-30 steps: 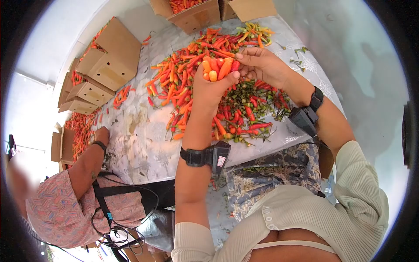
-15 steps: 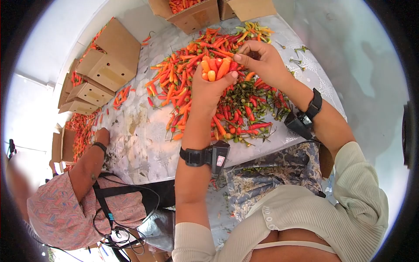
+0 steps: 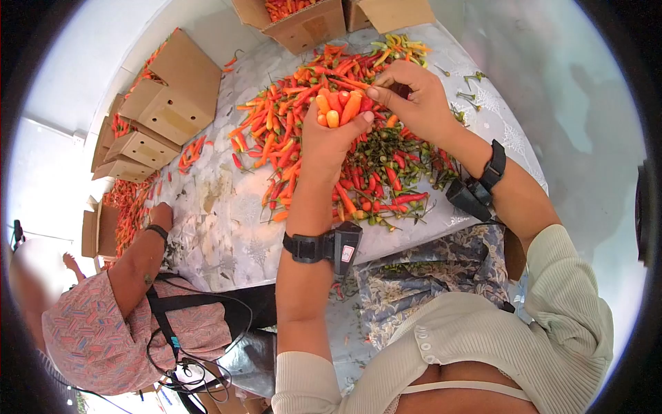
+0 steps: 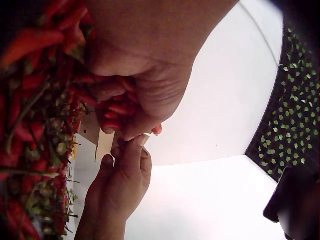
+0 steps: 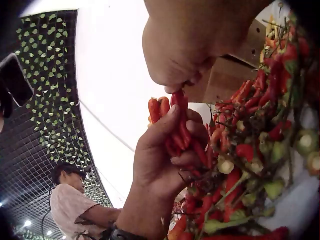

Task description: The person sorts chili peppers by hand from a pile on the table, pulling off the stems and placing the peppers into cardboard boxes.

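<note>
In the head view my left hand (image 3: 324,145) grips a bunch of orange and red chili peppers (image 3: 333,109), blunt ends up, its thumb across their near side. My right hand (image 3: 422,100) is beside the bunch, thumb and forefinger brought together at its right edge. The right wrist view shows these fingertips pinching the top end of a red chili pepper (image 5: 178,99) that stands up from the bunch. Below both hands spreads a large pile of chili peppers (image 3: 276,134). A heap of green stems (image 3: 389,155) lies on the pile's near right side.
Cardboard boxes (image 3: 172,103) of peppers line the table's left side, and another box (image 3: 303,31) stands at the back. Yellow-green peppers (image 3: 403,47) and loose stems (image 3: 472,77) lie at the far right. Another person's arm (image 3: 141,259) reaches onto the table (image 3: 207,238) from the left.
My right hand's fingers have curled in more, and its wrist has turned and shifted slightly left. My left hand keeps its grip on the bunch, moving hardly at all.
</note>
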Motion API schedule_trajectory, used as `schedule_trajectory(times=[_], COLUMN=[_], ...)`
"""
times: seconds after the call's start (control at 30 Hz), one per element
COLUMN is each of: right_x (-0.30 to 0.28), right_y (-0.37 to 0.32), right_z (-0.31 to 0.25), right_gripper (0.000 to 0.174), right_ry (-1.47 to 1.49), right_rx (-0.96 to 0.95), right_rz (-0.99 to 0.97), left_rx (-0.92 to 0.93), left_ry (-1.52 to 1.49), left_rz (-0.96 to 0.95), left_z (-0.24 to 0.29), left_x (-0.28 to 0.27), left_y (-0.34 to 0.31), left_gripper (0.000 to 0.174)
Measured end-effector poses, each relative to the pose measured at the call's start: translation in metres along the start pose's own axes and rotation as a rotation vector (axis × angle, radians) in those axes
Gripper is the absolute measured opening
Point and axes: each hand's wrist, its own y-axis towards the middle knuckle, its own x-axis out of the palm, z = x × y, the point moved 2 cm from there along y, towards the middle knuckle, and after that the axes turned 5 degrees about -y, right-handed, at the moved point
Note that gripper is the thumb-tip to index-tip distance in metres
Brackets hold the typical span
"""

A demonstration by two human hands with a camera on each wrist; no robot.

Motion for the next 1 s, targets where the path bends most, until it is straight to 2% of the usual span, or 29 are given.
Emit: schedule_trajectory(times=[0.1, 0.2, 0.5, 0.6, 0.7, 0.8, 0.9, 1.0], right_x=[0.001, -0.002, -0.003, -0.003, -0.009, -0.01, -0.006, -0.003], right_y=[0.001, -0.001, -0.001, 0.002, 0.004, 0.007, 0.004, -0.006], right_z=[-0.003, -0.005, -0.008, -0.003, 0.005, 0.017, 0.03, 0.024], right_gripper=[0.018, 0.011, 0.012, 0.016, 0.013, 0.008, 0.013, 0.02], right_ry=[-0.016, -0.104, -0.257, -0.253, -0.277, -0.207, -0.41, -0.428], right_rx=[-0.039, -0.102, -0.204, -0.232, 0.013, 0.107, -0.114, 0.046], right_rz=[0.051, 0.045, 0.08, 0.169, 0.159, 0.12, -0.13, -0.643], left_rx=[-0.015, -0.024, -0.005, -0.055, -0.022, -0.023, -0.056, -0.028], left_ry=[0.024, 0.022, 0.027, 0.078, 0.033, 0.016, 0.029, -0.007], left_rz=[0.016, 0.024, 0.013, 0.039, 0.06, 0.077, 0.088, 0.109], left_z=[0.001, 0.001, 0.002, 0.003, 0.0, 0.004, 0.004, 0.004], left_x=[0.0, 0.001, 0.001, 0.001, 0.001, 0.003, -0.003, -0.002], left_y=[-0.001, -0.001, -0.001, -0.003, -0.002, -0.002, -0.001, -0.001], left_gripper=[0.036, 0.035, 0.035, 0.035, 0.035, 0.034, 0.031, 0.03])
